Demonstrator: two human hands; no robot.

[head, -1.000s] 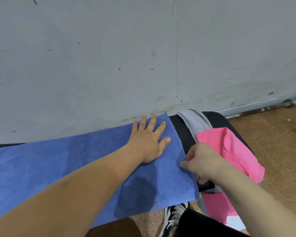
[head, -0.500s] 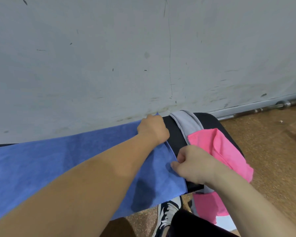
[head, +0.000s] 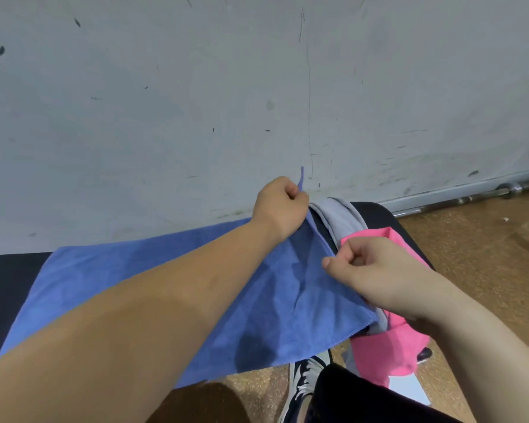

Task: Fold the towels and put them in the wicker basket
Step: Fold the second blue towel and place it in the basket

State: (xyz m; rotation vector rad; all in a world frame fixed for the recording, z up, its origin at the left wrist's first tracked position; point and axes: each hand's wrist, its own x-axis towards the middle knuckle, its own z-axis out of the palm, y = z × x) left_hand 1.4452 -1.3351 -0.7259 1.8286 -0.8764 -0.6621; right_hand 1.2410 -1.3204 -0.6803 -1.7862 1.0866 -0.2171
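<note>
at one end of the blue towel, left hand and right hand are pinching its edge, apparently beginning a first fold; pink towel waiting alongside.

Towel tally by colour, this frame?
blue towel: 1
grey towel: 1
pink towel: 1
Total: 3
</note>
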